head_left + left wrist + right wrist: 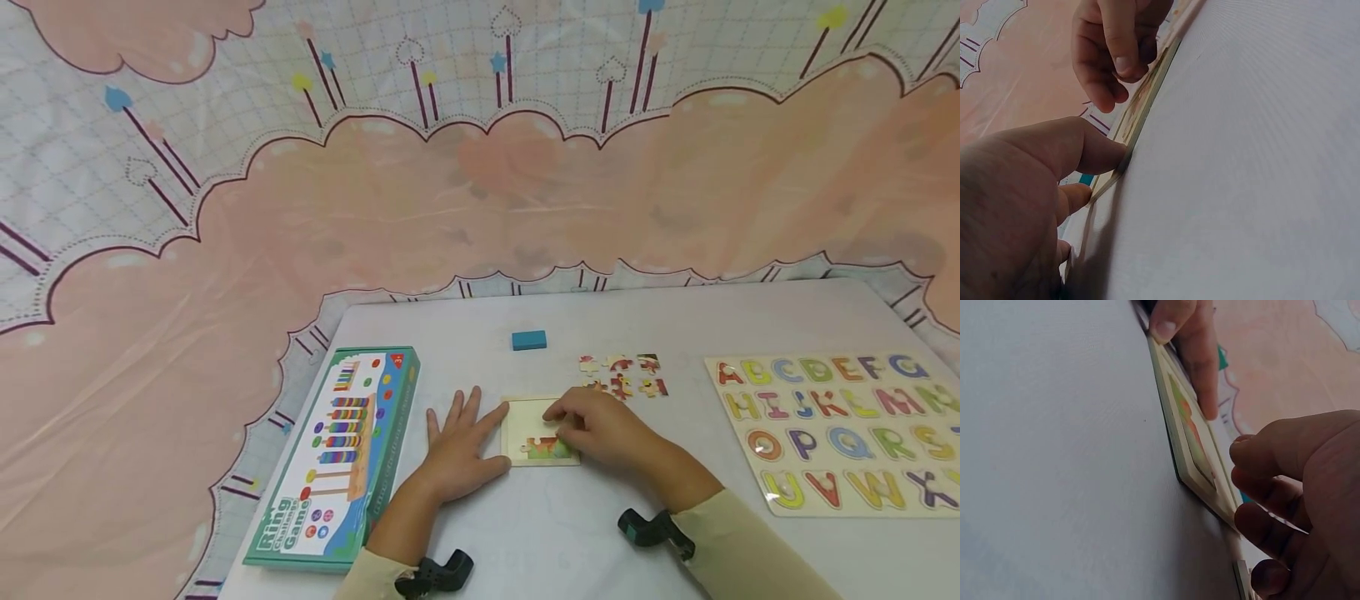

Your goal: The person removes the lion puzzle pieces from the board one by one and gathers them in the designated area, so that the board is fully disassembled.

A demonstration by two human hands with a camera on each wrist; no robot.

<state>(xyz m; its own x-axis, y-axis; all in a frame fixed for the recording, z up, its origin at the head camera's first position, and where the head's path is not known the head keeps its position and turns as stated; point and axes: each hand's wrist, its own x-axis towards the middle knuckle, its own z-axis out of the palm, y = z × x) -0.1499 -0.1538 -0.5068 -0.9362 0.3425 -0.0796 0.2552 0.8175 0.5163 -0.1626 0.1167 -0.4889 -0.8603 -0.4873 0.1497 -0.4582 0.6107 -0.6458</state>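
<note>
A small wooden puzzle tray (527,415) lies on the white table, with joined picture pieces (543,449) along the lower right of its recess. My left hand (459,454) is spread flat beside it; thumb and index fingertips touch the left edge of the frame. Over the tray's right side hovers my right hand (609,427), its fingers loosely bent. Nothing shows between that thumb and fingers in the right wrist view, where the tray's rim (1175,447) runs just below them. Behind the right hand, several loose jigsaw pieces (621,385) lie in rows, partly hidden by it.
A boxed ring counting game (341,458) lies at the left, close to my left forearm. A blue block (528,340) sits toward the back. On the right is a large alphabet board (813,417) with coloured letters. A patterned cloth (525,200) hangs behind the table.
</note>
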